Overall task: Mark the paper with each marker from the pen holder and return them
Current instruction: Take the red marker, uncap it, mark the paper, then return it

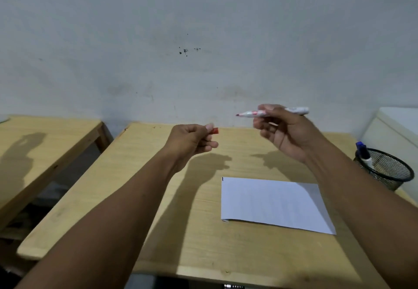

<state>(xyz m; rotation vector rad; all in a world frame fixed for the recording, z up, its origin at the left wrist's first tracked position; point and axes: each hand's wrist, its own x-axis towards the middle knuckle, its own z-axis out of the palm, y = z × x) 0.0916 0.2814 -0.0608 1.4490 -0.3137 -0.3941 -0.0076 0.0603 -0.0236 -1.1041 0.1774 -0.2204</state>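
Hands are both raised above the tabletop [181, 232], apart from each other. Right hand [287, 134] grips a white-barrelled marker [271, 112], uncapped, lying roughly level across the fingers with its reddish tip pointing left toward the other hand. Left hand [192, 140] is curled shut, pinching a small red cap [214, 131] between thumb and forefinger; the cap pokes out to the right, clear of the marker tip with a gap between them. Below and between the forearms, a white sheet of paper [271, 205] lies flat on the pale wooden tabletop, nearer the right arm, with a small dark mark at its far left corner. Off to the right edge stands a black mesh pen holder [389, 175], with a blue-capped marker [364, 152] leaning inside it. Hand shadows fall on the wood just beyond the paper. A second wooden table [45, 141] sits to the left, and a stained grey wall [203, 39] rises behind.
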